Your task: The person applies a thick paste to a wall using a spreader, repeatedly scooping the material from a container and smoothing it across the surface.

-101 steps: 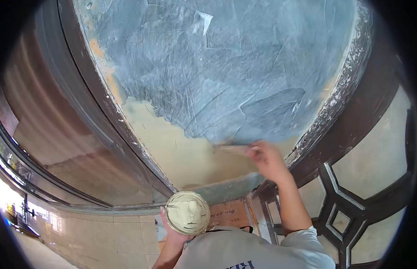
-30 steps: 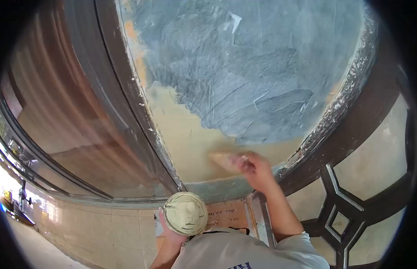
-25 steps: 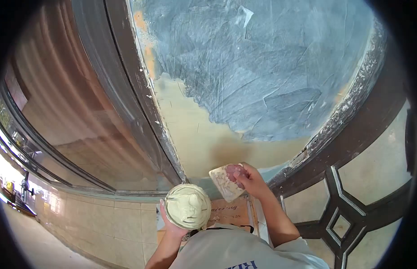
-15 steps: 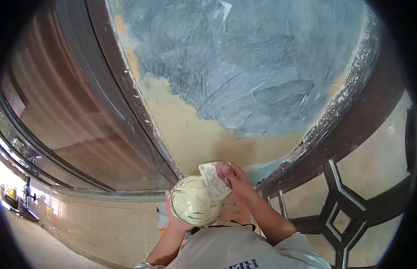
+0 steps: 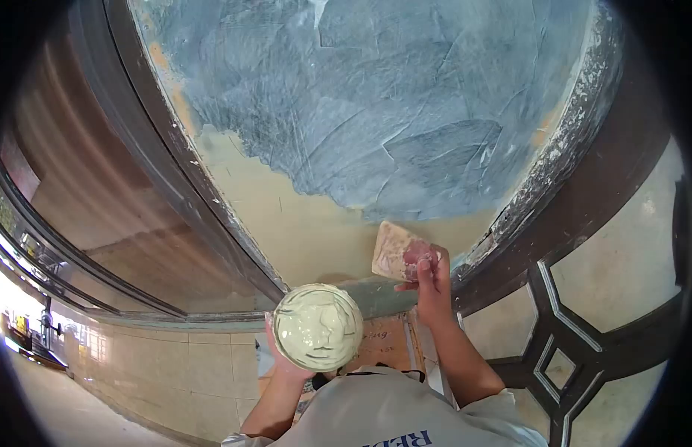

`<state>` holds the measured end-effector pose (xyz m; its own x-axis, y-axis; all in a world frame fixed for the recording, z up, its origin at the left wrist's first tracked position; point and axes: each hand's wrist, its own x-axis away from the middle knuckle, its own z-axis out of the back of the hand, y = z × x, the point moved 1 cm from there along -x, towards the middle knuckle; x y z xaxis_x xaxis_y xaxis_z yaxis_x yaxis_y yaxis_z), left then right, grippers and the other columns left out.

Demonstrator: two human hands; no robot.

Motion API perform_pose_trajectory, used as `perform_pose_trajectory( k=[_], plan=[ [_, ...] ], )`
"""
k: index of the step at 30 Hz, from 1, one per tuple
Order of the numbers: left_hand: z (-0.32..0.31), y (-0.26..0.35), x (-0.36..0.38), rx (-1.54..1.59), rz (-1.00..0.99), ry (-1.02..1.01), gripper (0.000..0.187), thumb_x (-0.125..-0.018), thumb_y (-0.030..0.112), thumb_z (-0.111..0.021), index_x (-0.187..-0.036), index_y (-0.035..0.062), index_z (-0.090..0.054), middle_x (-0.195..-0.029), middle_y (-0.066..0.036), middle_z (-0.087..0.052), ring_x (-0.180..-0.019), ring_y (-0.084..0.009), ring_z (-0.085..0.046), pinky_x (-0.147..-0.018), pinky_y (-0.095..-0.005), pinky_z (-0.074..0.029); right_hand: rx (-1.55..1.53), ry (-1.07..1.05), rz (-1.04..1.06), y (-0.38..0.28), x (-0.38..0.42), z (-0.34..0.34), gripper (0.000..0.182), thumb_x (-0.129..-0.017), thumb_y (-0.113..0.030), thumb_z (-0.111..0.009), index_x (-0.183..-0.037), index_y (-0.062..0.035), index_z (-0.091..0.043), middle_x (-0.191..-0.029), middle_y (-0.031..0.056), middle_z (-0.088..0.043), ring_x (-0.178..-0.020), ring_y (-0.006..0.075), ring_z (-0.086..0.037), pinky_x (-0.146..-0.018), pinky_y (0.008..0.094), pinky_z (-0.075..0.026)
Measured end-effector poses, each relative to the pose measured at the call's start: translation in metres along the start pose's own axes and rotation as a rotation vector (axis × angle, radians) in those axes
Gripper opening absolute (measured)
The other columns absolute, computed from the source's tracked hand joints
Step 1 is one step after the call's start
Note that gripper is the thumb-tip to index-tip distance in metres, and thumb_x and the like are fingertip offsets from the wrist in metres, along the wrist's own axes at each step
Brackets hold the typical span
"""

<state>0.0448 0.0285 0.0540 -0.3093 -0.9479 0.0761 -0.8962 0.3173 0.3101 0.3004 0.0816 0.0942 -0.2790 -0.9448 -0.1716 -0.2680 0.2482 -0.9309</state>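
Note:
A round container [image 5: 318, 328] filled with pale, creamy paste sits in my left hand [image 5: 288, 363], whose fingers wrap round its left side and underside. My right hand [image 5: 432, 279] grips a flat, smeared spreader [image 5: 396, 253] by its reddish part, with the wide blade pointing up and left. The spreader is in front of the lower wall panel [image 5: 286, 231], just below the edge of the blue-grey coating [image 5: 346, 127]. Whether the blade touches the wall I cannot tell. The coating covers the upper panel; a beige surface shows beneath it.
Dark frames border the panel, the left one [image 5: 204, 194] beside brown glass and the right one [image 5: 540, 179] flecked with white. A dark lattice [image 5: 577, 328] stands at right. Below lie printed cardboard [image 5: 383, 341] and a tiled ledge [image 5: 175, 365].
My right hand has moved up and right with the spreader, away from the container, and the blade has turned. The container has shifted slightly left, and the view has shifted a little.

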Motion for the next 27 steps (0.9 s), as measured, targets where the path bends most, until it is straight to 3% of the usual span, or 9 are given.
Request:
perform_pose_trajectory(
  k=[3, 6, 8, 9, 11, 18, 27],
  plan=[
    [-0.015, -0.008, -0.007, 0.009, -0.060, -0.023, 0.090, -0.092, 0.075, -0.033, -0.153, 0.0087, -0.035, -0.156, -0.018, -0.037, -0.137, -0.0398, -0.044, -0.111, -0.0577, -0.040, 0.108, -0.199, 0.065, 0.009, 0.006, 0.024, 0.036, -0.105, -0.026, -0.051, -0.133, -0.0030, -0.048, -0.110, 0.0059, -0.062, -0.093, 0.0108, -0.062, -0.068, 0.0279, -0.055],
    [-0.019, -0.019, -0.010, -0.022, -0.121, -0.038, 0.086, -0.094, 0.074, -0.030, -0.153, 0.0114, -0.035, -0.156, -0.016, -0.037, -0.140, -0.0385, -0.041, -0.114, -0.0557, -0.038, 0.375, -0.393, 0.146, 0.005, 0.006, 0.038, 0.025, -0.100, -0.015, -0.058, -0.121, -0.0018, -0.059, -0.106, 0.0083, -0.066, -0.099, 0.0171, -0.064, -0.075, 0.0332, -0.054],
    [-0.022, -0.027, -0.015, -0.005, -0.157, -0.051, 0.086, -0.094, 0.074, -0.031, -0.153, 0.0115, -0.035, -0.156, -0.016, -0.038, -0.139, -0.0381, -0.042, -0.114, -0.0554, -0.038, 0.692, -0.561, 0.512, -0.015, 0.005, 0.037, 0.022, -0.093, -0.008, -0.065, -0.114, -0.0041, -0.067, -0.115, 0.0125, -0.066, -0.100, 0.0285, -0.064, -0.088, 0.0401, -0.053],
    [-0.024, -0.032, -0.017, 0.010, -0.188, -0.065, 0.087, -0.094, 0.075, -0.031, -0.153, 0.0115, -0.035, -0.155, -0.016, -0.038, -0.139, -0.0376, -0.042, -0.114, -0.0551, -0.038, 0.692, -0.567, 0.514, -0.020, 0.006, 0.039, 0.022, -0.093, -0.008, -0.065, -0.114, -0.0041, -0.067, -0.115, 0.0125, -0.066, -0.100, 0.0285, -0.064, -0.088, 0.0401, -0.053],
    [-0.027, -0.044, -0.019, -0.054, -0.226, -0.038, 0.089, -0.093, 0.076, -0.031, -0.153, 0.0112, -0.035, -0.154, -0.015, -0.040, -0.138, -0.0371, -0.043, -0.113, -0.0541, -0.039, 0.819, -0.604, 0.554, -0.026, 0.007, 0.041, 0.032, -0.082, -0.002, -0.067, -0.113, -0.0078, -0.070, -0.116, 0.0132, -0.066, -0.104, 0.0341, -0.062, -0.088, 0.0425, -0.051],
    [-0.045, -0.098, -0.034, -0.231, -0.364, 0.025, 0.098, -0.087, 0.080, -0.034, -0.154, 0.0096, -0.032, -0.155, -0.017, -0.039, -0.138, -0.0371, -0.044, -0.114, -0.0525, -0.039, 0.928, -0.540, 0.682, -0.037, 0.007, 0.046, 0.045, -0.073, -0.002, -0.069, -0.117, -0.0123, -0.070, -0.116, 0.0090, -0.066, -0.103, 0.0323, -0.061, -0.089, 0.0435, -0.051],
    [-0.039, -0.133, -0.029, -0.276, -0.367, 0.094, 0.104, -0.083, 0.085, -0.033, -0.155, 0.0105, -0.030, -0.153, -0.015, -0.040, -0.137, -0.0326, -0.045, -0.112, -0.0462, -0.041, 1.017, -0.526, 0.889, -0.044, 0.016, 0.036, 0.051, -0.067, -0.008, -0.075, -0.117, -0.0169, -0.071, -0.119, 0.0047, -0.066, -0.102, 0.0267, -0.061, -0.090, 0.0387, -0.052]
  ],
)
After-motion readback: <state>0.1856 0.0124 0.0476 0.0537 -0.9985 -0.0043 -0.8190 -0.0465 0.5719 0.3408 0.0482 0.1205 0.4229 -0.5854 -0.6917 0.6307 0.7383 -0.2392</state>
